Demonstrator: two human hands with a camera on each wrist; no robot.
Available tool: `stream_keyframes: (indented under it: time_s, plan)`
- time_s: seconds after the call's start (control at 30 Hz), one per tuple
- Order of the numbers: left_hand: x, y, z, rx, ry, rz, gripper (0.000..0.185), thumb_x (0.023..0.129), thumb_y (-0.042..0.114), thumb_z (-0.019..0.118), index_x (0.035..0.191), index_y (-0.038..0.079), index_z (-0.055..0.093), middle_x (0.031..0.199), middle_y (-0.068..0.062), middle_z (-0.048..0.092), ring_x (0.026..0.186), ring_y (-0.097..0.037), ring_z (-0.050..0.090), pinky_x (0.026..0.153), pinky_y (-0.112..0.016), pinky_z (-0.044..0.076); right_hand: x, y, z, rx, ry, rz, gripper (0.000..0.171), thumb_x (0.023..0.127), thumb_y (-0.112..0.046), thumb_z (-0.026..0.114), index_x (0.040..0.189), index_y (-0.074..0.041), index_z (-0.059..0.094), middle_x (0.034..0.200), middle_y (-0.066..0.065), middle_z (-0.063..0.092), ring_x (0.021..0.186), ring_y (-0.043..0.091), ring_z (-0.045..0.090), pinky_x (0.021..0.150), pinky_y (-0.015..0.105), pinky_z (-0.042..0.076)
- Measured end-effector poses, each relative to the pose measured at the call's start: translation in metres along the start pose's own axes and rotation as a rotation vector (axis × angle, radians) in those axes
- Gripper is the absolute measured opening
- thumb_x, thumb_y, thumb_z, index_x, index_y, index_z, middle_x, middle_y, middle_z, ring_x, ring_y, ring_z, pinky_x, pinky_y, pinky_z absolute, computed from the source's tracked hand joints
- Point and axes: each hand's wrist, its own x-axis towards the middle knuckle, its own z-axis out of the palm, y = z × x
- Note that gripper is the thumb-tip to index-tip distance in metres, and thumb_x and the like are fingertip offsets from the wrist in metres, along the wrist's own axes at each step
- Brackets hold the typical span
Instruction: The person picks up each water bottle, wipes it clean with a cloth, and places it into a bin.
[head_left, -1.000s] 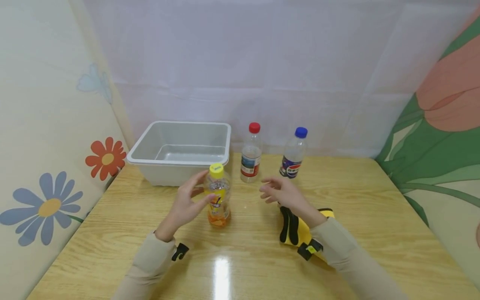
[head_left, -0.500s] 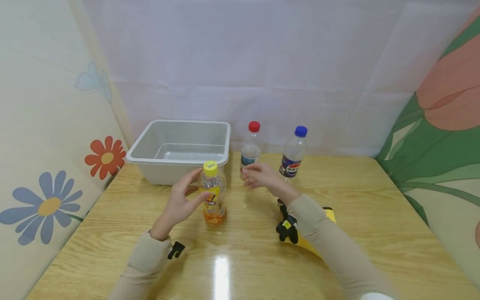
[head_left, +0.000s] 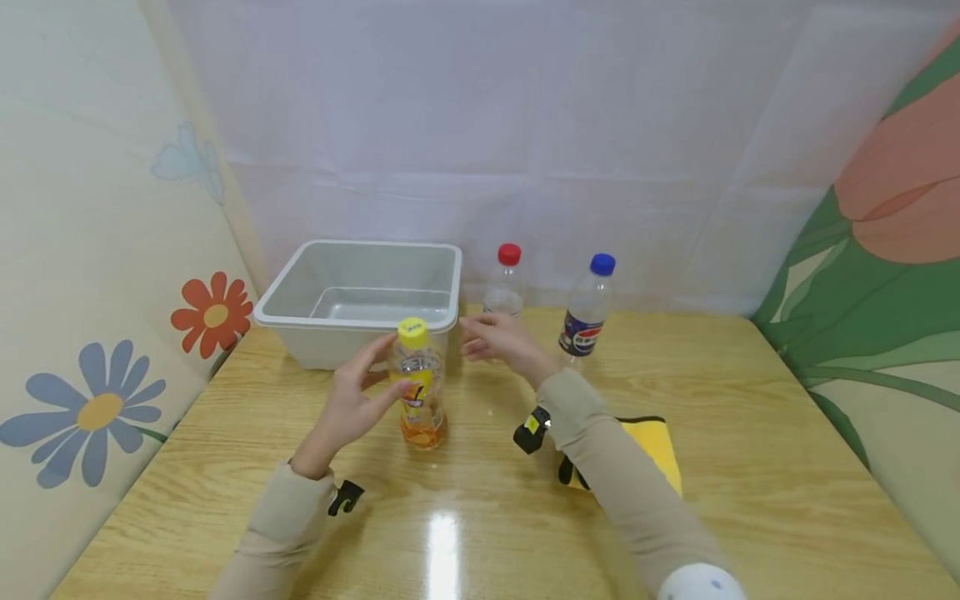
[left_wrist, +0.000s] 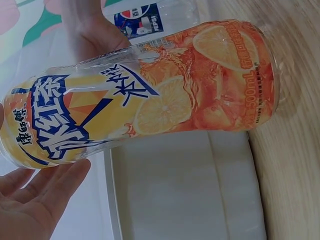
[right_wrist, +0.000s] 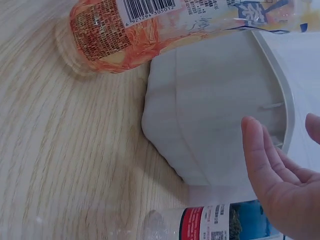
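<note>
Since a second ago I see the right hand point(head_left: 498, 342) has swung left and forward across the table point(head_left: 750, 467), off the yellow cloth point(head_left: 660, 446) to just right of the yellow-capped bottle point(head_left: 417, 383) and in front of the red-capped one point(head_left: 504, 279), which I read as closing in on the cap. Left hand point(head_left: 352, 408) has drifted left with the bottle, fingers and thumb curled on its side; it stands upright before the tub point(head_left: 360, 300). Right fingers hang relaxed and apart, holding nothing.
</note>
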Motion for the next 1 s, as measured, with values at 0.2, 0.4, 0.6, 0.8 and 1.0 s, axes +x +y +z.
stream_keyframes:
  time_s: [0.2,0.4,0.6,0.8,1.0]
  plan:
    - [0.001,-0.001,-0.009,-0.016,0.009,-0.010,0.059,0.073,-0.011,0.067,0.127,-0.009,0.043,0.116,-0.026,0.054,0.102,-0.040,0.055,0.075,-0.041,0.054,0.008,-0.003,0.011,0.055,0.013,0.003,0.042,0.094,-0.020,0.051,0.119,0.013,0.047,0.104,0.033,0.057,0.067,0.019,0.063,0.080,0.041,0.053]
    - [0.003,0.001,-0.020,0.002,0.040,-0.019,0.060,0.073,-0.014,0.066,0.128,-0.010,0.042,0.114,-0.026,0.054,0.101,-0.035,0.054,0.077,-0.029,0.054,0.011,-0.006,0.019,0.074,0.029,-0.008,0.035,0.093,-0.017,0.053,0.111,0.013,0.052,0.076,0.014,0.063,0.060,0.015,0.061,0.067,0.033,0.056]
    - [0.009,0.007,-0.033,0.017,0.073,-0.012,0.060,0.072,-0.017,0.065,0.127,-0.011,0.042,0.110,-0.027,0.055,0.101,-0.020,0.054,0.079,-0.018,0.051,0.013,-0.006,0.023,0.093,0.043,-0.016,0.032,0.093,-0.012,0.053,0.109,0.015,0.051,0.066,0.008,0.060,0.054,0.013,0.059,0.054,0.023,0.054]
    - [0.021,0.015,-0.047,0.030,0.082,0.052,0.060,0.071,-0.018,0.063,0.126,-0.011,0.043,0.108,-0.028,0.056,0.099,-0.008,0.053,0.077,-0.017,0.051,0.016,-0.006,0.024,0.111,0.065,0.005,0.027,0.092,-0.010,0.054,0.105,0.014,0.053,0.063,0.007,0.059,0.053,0.012,0.058,0.063,0.029,0.056]
    - [0.035,0.024,-0.057,0.038,0.090,0.079,0.059,0.071,-0.019,0.063,0.126,-0.012,0.044,0.105,-0.028,0.058,0.098,-0.006,0.055,0.075,-0.015,0.051,0.017,-0.007,0.025,0.122,0.087,0.015,0.023,0.091,-0.008,0.055,0.102,0.013,0.054,0.062,0.006,0.059,0.053,0.011,0.057,0.063,0.028,0.056]
